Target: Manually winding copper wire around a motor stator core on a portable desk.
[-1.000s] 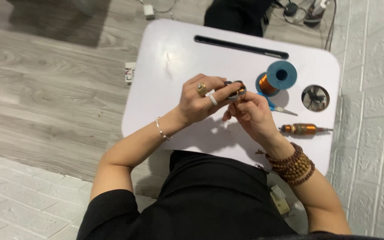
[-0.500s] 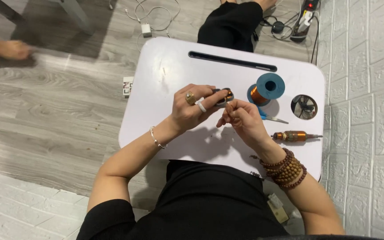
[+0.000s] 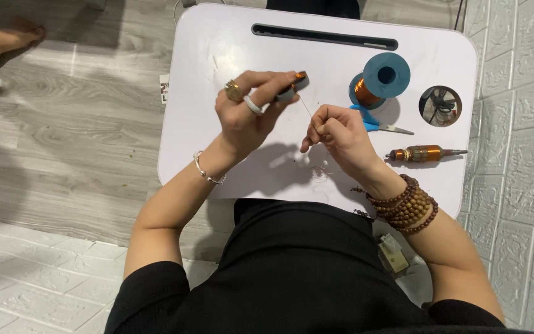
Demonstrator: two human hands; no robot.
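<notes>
**Winding wire at the white counter**

On the white counter (image 3: 217, 55), a round cup hole (image 3: 440, 106) near the right edge holds dark cables. Left hand (image 3: 248, 111) grips a small wound part (image 3: 295, 83); right hand (image 3: 338, 133) pinches its thin wire (image 3: 306, 106) mid-counter.

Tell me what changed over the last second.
The hands have drawn apart: the right hand pulled back toward the body, stretching a thin wire from the small wound part in the left hand. Wire spool, scissors and wound rotor stayed put.

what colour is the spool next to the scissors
Blue flanges with copper-coloured wire wound on it, the spool, clearest in the head view.
</notes>
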